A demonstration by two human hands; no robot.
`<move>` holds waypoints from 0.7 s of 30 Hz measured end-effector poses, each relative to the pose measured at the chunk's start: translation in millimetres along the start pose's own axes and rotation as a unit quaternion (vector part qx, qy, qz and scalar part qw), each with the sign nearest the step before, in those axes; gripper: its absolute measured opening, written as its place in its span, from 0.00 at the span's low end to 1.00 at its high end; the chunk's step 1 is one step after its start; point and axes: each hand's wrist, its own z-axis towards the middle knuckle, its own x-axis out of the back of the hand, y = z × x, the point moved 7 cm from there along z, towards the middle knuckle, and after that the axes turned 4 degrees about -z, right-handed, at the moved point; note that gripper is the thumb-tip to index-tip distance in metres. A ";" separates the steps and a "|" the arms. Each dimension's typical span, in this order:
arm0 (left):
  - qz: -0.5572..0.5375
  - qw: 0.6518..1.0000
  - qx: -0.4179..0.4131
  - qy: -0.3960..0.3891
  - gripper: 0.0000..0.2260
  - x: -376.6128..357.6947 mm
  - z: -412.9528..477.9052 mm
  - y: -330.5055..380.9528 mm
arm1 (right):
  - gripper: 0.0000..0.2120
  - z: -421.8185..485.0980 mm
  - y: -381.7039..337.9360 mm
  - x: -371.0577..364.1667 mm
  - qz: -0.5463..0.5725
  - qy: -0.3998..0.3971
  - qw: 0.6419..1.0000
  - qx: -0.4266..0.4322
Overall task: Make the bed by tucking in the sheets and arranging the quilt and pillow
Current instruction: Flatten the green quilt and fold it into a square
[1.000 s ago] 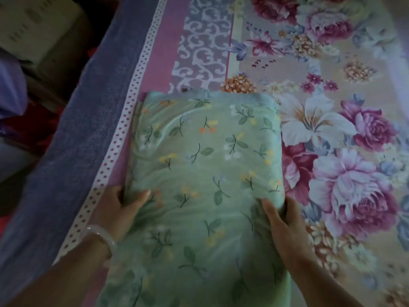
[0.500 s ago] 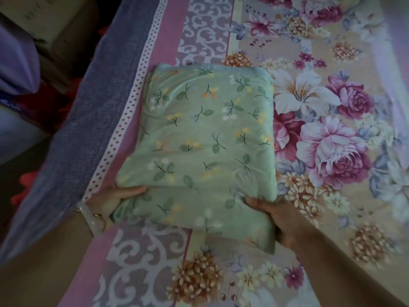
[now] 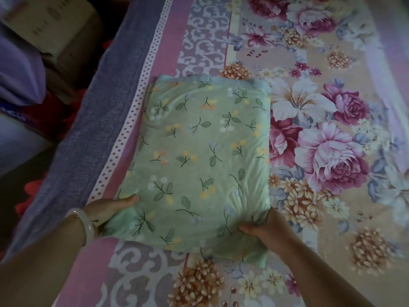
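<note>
My fingers (image 3: 125, 200) are clamped on cloth: my left hand (image 3: 106, 212) grips the near left corner of the pillow (image 3: 199, 156), and my right hand (image 3: 267, 229) pinches the near right one. The flowered sheet (image 3: 321, 151) spreads underneath. The green pillow lies flat on the sheet's pink border. A pale bracelet (image 3: 87, 227) rings my left wrist.

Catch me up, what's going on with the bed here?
A person is handling a green bundle, a pillow or a folded quilt; I cannot tell which. It rests on the floral bedsheet, toward the bed's left side. The left hand grips its near left corner, thumb on top. The right hand pinches the near right corner, where the cloth bunches. A pale bangle sits on the left wrist.
</note>
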 end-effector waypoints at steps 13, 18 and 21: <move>0.249 0.892 -0.163 0.341 0.27 -5.7 -11.9 28.8 | 0.23 -20.4 -9.0 -7.4 0.017 0.227 0.974 0.017; 0.278 0.888 -0.154 0.332 0.23 -5.1 0.6 24.5 | 0.27 -16.9 -6.5 -7.8 -0.014 0.227 0.974 -0.005; 0.182 0.922 -0.174 0.295 0.24 -1.7 -0.5 34.9 | 0.28 -22.6 -5.2 -7.5 0.011 0.237 0.971 -0.019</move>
